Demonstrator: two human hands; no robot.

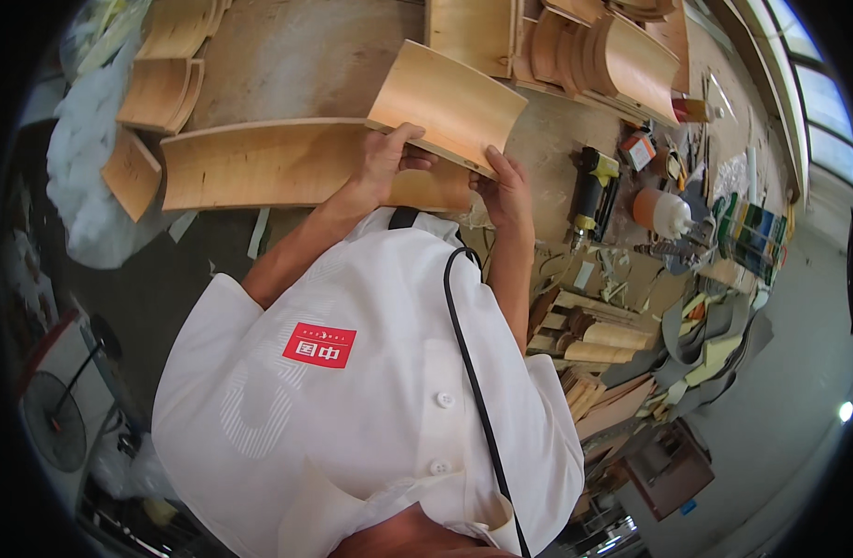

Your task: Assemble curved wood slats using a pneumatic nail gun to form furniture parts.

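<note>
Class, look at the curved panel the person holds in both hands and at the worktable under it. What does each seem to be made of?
Curved panel: probably bent plywood or veneer, smooth pale-tan face with fine grain, thin light edge; left hand and right hand grip its near edge. Worktable: likely raw wood board, dull, scuffed, stained.

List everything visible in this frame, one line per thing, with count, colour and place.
curved plywood panel: one, light tan, held up in both hands over the bench
long curved panel: one, tan, lying on the bench under the hands
curved panel stacks: several, tan, upper left and upper right
workbench: one, worn brown, top centre
nail gun: one, black and yellow, right of the hands
glue bottle: one, whitish with orange, right
wood offcuts: many, tan, lower right
floor fan: one, dark, lower left
left hand: gripping the panel's near edge
right hand: gripping its right corner
</note>
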